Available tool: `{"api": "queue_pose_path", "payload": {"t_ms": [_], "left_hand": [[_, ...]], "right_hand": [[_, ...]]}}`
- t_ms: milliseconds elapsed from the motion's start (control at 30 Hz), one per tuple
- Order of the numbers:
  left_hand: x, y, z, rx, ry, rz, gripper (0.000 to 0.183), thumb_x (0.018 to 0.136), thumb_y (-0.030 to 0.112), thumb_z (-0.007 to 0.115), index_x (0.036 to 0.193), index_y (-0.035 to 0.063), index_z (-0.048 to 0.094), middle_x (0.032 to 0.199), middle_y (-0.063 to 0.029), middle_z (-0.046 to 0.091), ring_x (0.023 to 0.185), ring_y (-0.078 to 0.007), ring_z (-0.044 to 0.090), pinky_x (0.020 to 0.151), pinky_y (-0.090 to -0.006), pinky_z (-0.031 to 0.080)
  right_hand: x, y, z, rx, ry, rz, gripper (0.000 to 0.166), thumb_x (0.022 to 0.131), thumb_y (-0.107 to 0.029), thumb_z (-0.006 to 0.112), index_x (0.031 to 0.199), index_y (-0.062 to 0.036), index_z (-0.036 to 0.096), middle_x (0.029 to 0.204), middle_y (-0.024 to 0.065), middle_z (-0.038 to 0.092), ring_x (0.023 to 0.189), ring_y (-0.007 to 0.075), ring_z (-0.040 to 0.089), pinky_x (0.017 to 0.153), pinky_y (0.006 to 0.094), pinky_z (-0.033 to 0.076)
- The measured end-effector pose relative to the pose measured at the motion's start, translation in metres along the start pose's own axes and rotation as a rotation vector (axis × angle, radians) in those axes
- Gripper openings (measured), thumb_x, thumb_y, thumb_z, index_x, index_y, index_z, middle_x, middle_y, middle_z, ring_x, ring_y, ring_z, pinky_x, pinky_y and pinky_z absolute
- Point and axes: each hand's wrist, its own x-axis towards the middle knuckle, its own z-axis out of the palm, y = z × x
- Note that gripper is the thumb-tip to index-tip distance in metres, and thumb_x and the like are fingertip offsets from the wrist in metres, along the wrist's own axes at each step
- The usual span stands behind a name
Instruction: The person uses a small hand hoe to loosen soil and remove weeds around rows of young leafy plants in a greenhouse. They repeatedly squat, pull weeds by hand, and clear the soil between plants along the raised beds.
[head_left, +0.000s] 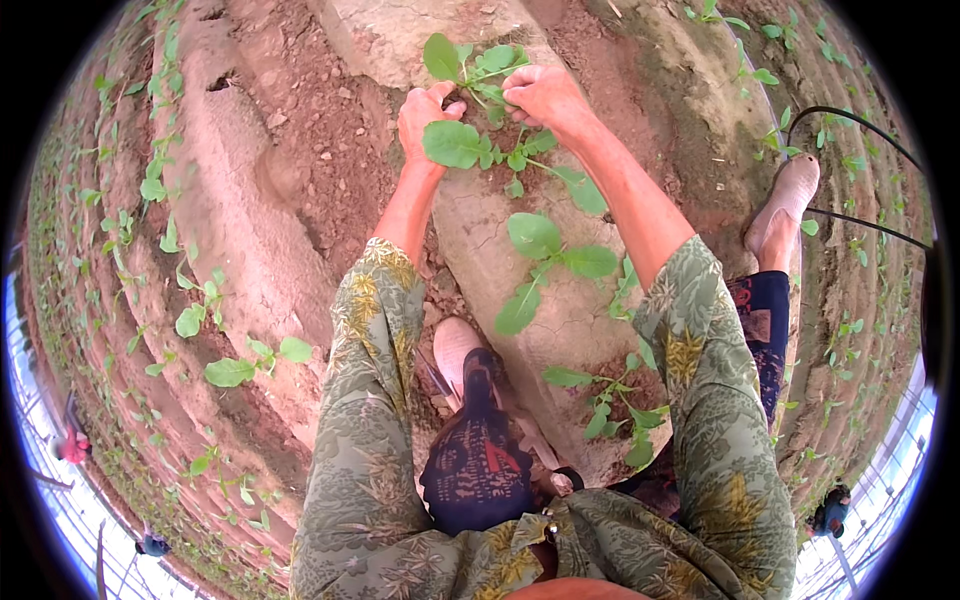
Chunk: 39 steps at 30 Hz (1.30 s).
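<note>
A broad-leaved seedling grows on a soil ridge at the top of the view, between my two hands. My left hand is at its left side, thumb and forefinger apart, the other fingers curled under and partly hidden. On the other side, my right hand has its fingertips drawn together beside the leaves. Whether a leaf or stem is pinched there cannot be made out. Just below my hands a second seedling spreads its leaves. Nearer to me stands a third young plant.
Another seedling grows near my knees. My left shoe is beside the ridge, my right shoe by a far-right row. Black cables curve in at right. Leafy rows run along the left. Distant people are near the rim.
</note>
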Motion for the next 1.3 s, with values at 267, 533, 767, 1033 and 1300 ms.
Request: {"api": "queue_pose_path", "payload": {"t_ms": [267,533,767,1033,1300], "left_hand": [[-0.002,0.005,-0.015,-0.172,-0.12,-0.071,0.038,0.072,0.012,0.07,0.109,0.0055,0.061,0.082,-0.0128,0.065,0.07,-0.0202,0.061,0.067,-0.0332,0.048],[-0.008,-0.013,-0.019,-0.366,-0.118,-0.114,0.03,0.074,0.008,0.066,0.104,0.0063,0.064,0.077,-0.0056,0.064,0.066,-0.0122,0.058,0.062,-0.0279,0.047],[0.009,-0.004,-0.038,-0.353,-0.041,-0.132,0.029,0.072,0.012,0.067,0.1,0.0076,0.065,0.069,-0.0039,0.06,0.063,-0.0118,0.055,0.06,-0.0279,0.046],[0.035,-0.012,-0.03,-0.562,-0.169,-0.1,0.026,0.078,0.003,0.057,0.103,0.0036,0.063,0.08,-0.0075,0.064,0.072,-0.0135,0.06,0.065,-0.0272,0.049],[-0.05,-0.134,-0.063,-0.388,0.009,-0.359,0.033,0.078,0.006,0.057,0.11,0.0036,0.06,0.092,-0.0092,0.066,0.082,-0.0157,0.062,0.074,-0.0282,0.049]], "right_hand": [[-0.004,0.004,-0.007,-0.272,0.08,-0.143,0.027,0.072,-0.017,0.056,0.097,-0.0093,0.066,0.089,0.013,0.066,0.086,0.0268,0.062,0.077,0.0369,0.047],[-0.058,0.004,-0.052,-0.281,0.129,-0.272,0.027,0.076,-0.015,0.054,0.099,-0.0062,0.063,0.092,0.0156,0.064,0.087,0.0282,0.061,0.079,0.0374,0.047],[-0.137,0.111,-0.19,-0.944,0.449,-0.193,0.04,0.075,-0.013,0.058,0.114,-0.008,0.052,0.109,0.0155,0.055,0.104,0.0348,0.051,0.088,0.0404,0.041],[-0.231,0.199,-0.244,-1.065,0.54,0.321,0.074,0.073,-0.017,0.062,0.136,-0.0089,0.024,0.117,0.026,0.046,0.102,0.0416,0.051,0.085,0.0475,0.043],[-0.222,0.225,-0.271,-1.011,0.463,0.395,0.077,0.072,-0.019,0.059,0.137,0.001,0.022,0.128,0.0277,0.042,0.117,0.0397,0.043,0.097,0.0409,0.036]]}}
